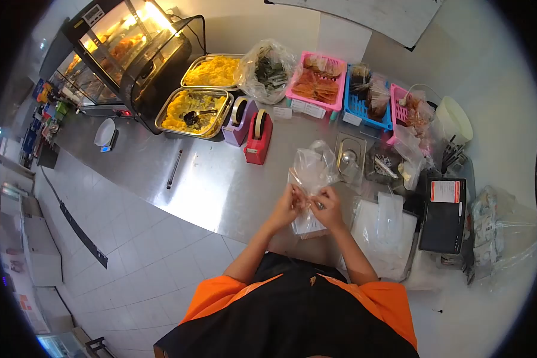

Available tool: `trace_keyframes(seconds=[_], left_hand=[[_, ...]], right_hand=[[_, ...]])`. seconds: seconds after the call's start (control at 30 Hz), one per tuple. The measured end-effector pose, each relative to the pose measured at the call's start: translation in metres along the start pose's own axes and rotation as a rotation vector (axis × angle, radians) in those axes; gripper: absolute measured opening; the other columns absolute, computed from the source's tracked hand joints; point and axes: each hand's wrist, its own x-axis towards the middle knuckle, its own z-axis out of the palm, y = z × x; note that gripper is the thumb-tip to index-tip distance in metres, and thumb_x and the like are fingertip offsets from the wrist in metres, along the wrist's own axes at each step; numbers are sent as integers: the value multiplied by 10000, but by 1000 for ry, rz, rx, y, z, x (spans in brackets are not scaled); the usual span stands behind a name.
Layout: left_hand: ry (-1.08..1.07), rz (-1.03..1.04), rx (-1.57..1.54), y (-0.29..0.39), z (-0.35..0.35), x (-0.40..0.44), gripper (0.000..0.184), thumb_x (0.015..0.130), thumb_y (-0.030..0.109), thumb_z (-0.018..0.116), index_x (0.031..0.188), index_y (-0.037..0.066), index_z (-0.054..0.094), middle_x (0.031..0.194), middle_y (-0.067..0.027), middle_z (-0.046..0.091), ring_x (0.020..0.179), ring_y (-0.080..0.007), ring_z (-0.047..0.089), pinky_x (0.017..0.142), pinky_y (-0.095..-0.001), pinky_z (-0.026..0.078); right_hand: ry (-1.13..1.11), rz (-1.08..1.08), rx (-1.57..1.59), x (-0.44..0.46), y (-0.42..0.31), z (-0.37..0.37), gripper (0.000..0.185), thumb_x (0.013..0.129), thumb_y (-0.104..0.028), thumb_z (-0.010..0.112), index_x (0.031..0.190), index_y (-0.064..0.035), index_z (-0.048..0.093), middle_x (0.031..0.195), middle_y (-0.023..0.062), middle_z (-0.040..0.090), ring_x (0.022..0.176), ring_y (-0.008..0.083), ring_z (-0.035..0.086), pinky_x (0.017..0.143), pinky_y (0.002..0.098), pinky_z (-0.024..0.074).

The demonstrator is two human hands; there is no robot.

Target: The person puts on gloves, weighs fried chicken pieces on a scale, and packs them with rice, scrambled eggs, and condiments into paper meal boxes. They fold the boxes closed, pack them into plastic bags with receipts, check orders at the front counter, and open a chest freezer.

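Observation:
A clear plastic bag (314, 168) is spread between my two hands, close to the counter's front edge. My left hand (287, 206) pinches its near end from the left, fingers closed. From the right, my right hand (328, 209) grips the same end, also with closed fingers. Whether anything is inside the bag cannot be made out. Under my hands lies a white stack, apparently of paper (308, 227), partly covered by them. Just right of the bag sits a small steel container (350, 154) with a rounded metal thing in it.
Two tape dispensers, red (257, 150) and purple (235, 134), stand ahead-left. Behind them are trays of yellow food (160, 124) and a lit display case (134, 89). Pink (343, 95) and blue (390, 119) baskets line the back. A pen (174, 169) lies left; a black device (441, 224) is right.

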Motion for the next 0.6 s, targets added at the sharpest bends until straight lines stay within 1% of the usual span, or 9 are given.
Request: trace_keyframes(seconds=[0.07, 0.17, 0.2, 0.27, 0.3, 0.37, 0.47, 0.57, 0.6], left_hand=[[-34, -50, 99, 18, 8, -15, 297, 701, -89, 525, 770, 80, 291, 719, -11, 486, 742, -92, 487, 628, -231, 412], [-283, -3, -278, 5, -4, -16, 300, 697, -114, 499, 812, 79, 300, 719, -22, 415, 702, -84, 420, 612, -221, 375], [-217, -8, -136, 14, -23, -7, 225, 701, -98, 494, 772, 72, 367, 735, -26, 439, 713, -92, 436, 614, -220, 377], [106, -35, 317, 30, -72, 27, 143, 717, -29, 540, 729, 59, 428, 730, -39, 464, 700, -120, 461, 641, -213, 391], [368, 71, 361, -2, -103, 54, 75, 750, 110, 560, 773, 52, 518, 728, -58, 504, 700, -143, 506, 623, -229, 411], [594, 166, 823, -46, -158, 96, 158, 756, 175, 530, 854, 56, 564, 747, -64, 551, 651, -154, 542, 563, -265, 421], [184, -668, -72, 0, -166, 107, 223, 748, 216, 536, 904, 63, 582, 788, -68, 586, 621, -147, 564, 515, -254, 407], [205, -475, -293, -3, -168, 88, 194, 757, 230, 552, 833, 55, 591, 740, -46, 586, 545, -114, 524, 486, -210, 367], [235, -234, -175, -31, -166, 81, 173, 768, 221, 543, 794, 58, 591, 705, -27, 574, 536, -97, 499, 480, -197, 346]], right_hand=[[41, 94, -15, 3, 3, -4, 96, 592, 11, 623, 684, -20, 616, 704, 90, 492, 631, 207, 517, 551, 283, 424], [71, 157, -23, -2, 5, 0, 98, 564, -5, 636, 653, -20, 600, 702, 89, 487, 670, 225, 513, 573, 305, 421], [51, 177, 21, -3, 4, -3, 73, 585, -8, 636, 649, -21, 604, 693, 87, 487, 675, 223, 514, 587, 301, 421], [24, 179, 13, -4, -6, -10, 82, 600, -6, 637, 675, -24, 610, 694, 85, 492, 682, 220, 517, 596, 299, 421], [10, 182, 8, -7, -10, -12, 87, 607, -5, 637, 688, -25, 613, 695, 85, 494, 685, 218, 518, 600, 298, 420], [97, 148, 17, -14, -13, -11, 115, 614, 1, 638, 723, -27, 618, 706, 86, 499, 689, 214, 518, 607, 297, 420], [147, 206, -14, -28, -19, -15, 136, 632, 14, 629, 763, -20, 617, 723, 86, 508, 689, 200, 521, 612, 283, 423], [217, 338, 23, -45, -22, -20, 119, 658, 26, 611, 773, -7, 611, 742, 85, 517, 684, 178, 527, 613, 258, 427], [254, 384, 51, -50, -21, -21, 109, 667, 29, 604, 772, -2, 609, 748, 85, 521, 682, 170, 529, 613, 248, 428]])
